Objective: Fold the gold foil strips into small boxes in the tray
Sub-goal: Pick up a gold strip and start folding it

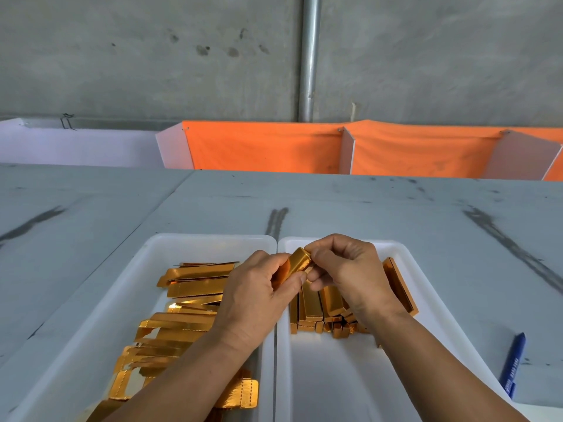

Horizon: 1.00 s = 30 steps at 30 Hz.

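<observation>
Nearest me, flat gold strips [182,318] lie heaped in the left tray [164,242]. A blue pen [515,365] lies on the counter [396,208] to the right of the right tray [335,379]. Folded boxes [330,301] sit packed together farther up that right tray. Above the seam between the two trays, my left grip [259,290] curls round the near end of one gold box [298,265], while my right grip [347,269] pinches its far end with the fingertips. Beyond the counter hangs orange cloth [265,147], then a grey wall with a metal pipe [307,56].
</observation>
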Tool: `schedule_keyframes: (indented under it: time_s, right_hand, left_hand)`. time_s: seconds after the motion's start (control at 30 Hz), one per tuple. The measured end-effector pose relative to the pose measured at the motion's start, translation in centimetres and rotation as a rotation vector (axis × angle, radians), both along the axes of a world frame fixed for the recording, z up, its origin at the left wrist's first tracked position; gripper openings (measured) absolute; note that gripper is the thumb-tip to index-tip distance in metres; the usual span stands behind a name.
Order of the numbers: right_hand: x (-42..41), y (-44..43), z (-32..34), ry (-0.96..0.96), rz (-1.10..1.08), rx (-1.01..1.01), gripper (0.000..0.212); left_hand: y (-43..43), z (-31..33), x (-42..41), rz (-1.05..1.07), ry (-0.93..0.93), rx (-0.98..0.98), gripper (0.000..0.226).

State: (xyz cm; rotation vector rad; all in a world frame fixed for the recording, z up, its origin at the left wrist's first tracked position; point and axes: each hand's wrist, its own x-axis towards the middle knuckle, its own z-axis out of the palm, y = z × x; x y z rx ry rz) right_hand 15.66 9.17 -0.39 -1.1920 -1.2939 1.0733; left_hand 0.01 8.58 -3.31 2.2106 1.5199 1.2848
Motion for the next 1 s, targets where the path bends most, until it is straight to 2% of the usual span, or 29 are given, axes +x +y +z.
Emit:
schedule_keyframes:
  time_s: [0.1, 0.33, 0.57, 0.73, 1.0]
  right_hand:
    - [0.01, 0.01, 0.05, 0.004, 0.005, -0.006, 0.018]
    - [0.10, 0.03, 0.16, 0.180, 0.083, -0.076, 0.007]
    - [0.16, 0.11, 0.12, 0.199, 0.105, -0.083, 0.006]
    - [0.26, 0.12, 0.36, 0.350, 0.124, -0.177, 0.006]
    - [0.07, -0.10, 0.47, 0.278, 0.081, -0.185, 0.011]
  left_hand:
    - [0.05, -0.02, 0.00, 0.002, 0.001, -0.003, 0.035]
    - [0.05, -0.03, -0.03, 0.009, -0.014, 0.012, 0.039]
    - [0.04, -0.05, -0.07, 0.025, -0.014, 0.010, 0.038]
    - [-0.11, 0.02, -0.06, 0.020, -0.005, 0.025, 0.036]
    - [-0.12, -0.09, -0.02, 0.011, 0.032, 0.018, 0.041]
